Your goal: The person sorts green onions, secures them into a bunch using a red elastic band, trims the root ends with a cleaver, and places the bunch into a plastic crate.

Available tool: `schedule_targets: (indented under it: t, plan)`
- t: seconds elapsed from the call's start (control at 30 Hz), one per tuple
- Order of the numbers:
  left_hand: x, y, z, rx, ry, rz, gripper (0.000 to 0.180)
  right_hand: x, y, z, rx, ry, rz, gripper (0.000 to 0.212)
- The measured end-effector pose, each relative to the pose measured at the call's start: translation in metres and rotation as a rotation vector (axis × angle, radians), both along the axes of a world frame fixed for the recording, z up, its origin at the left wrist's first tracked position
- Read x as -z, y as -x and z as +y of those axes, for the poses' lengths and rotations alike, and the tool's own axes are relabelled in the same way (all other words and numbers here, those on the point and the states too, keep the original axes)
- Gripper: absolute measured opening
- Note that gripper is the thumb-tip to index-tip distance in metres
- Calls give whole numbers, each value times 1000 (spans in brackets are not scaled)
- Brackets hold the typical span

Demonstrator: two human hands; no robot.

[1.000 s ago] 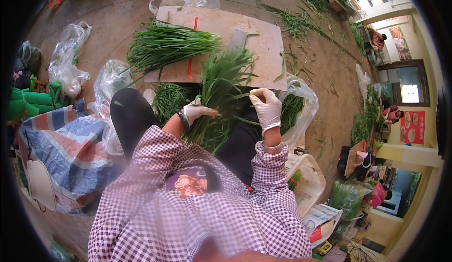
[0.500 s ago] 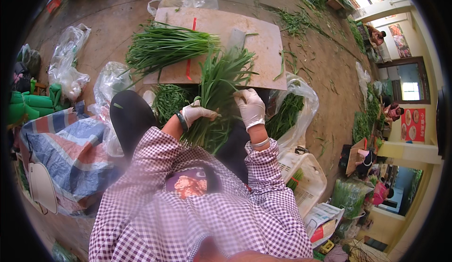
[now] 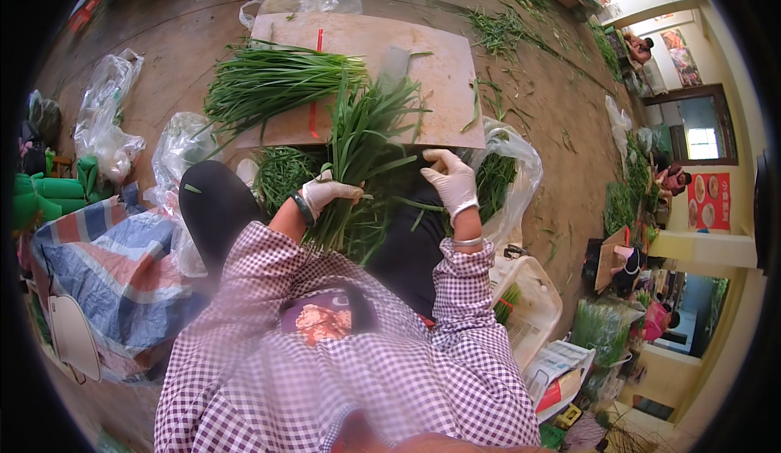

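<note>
My left hand (image 3: 329, 193), in a whitish glove, is closed around the lower part of a bunch of green leafy stalks like garlic chives (image 3: 366, 132). Their leaves fan up over the near edge of a pale board (image 3: 439, 87). My right hand (image 3: 454, 183), also gloved, is raised beside the bunch. Its thumb and forefinger look apart, with nothing visible between them. A few loose leaves (image 3: 419, 206) hang below it. On the board lie a neat pile of chives (image 3: 281, 77), a red strip (image 3: 313, 119) under it, and a grey flat blade-like piece (image 3: 394, 63).
Cut greens (image 3: 285, 172) lie beside my left knee, and a clear plastic bag (image 3: 525, 168) of greens stands at the right. A cream crate (image 3: 529, 298) is by my right side. A striped tarp (image 3: 114, 266) lies left. Other people (image 3: 639, 48) sit along the right wall.
My right hand has moved away from the bunch to the right, and its thumb and forefinger have parted. Loose leaves now show beneath it. My left hand keeps its hold.
</note>
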State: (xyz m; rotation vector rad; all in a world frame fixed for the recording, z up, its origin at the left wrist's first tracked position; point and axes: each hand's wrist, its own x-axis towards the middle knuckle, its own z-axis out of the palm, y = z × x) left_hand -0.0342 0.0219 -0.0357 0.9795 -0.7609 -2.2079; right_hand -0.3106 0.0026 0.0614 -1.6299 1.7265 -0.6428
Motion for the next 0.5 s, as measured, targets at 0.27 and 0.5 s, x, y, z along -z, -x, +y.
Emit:
schedule_targets:
  t: [0.27, 0.5]
  plan:
    - [-15, 1, 1, 28, 36, 16, 27, 57, 7, -12, -193, 237, 195, 17]
    - [-16, 0, -2, 113, 172, -204, 21, 5, 37, -4, -20, -203, -377, 14]
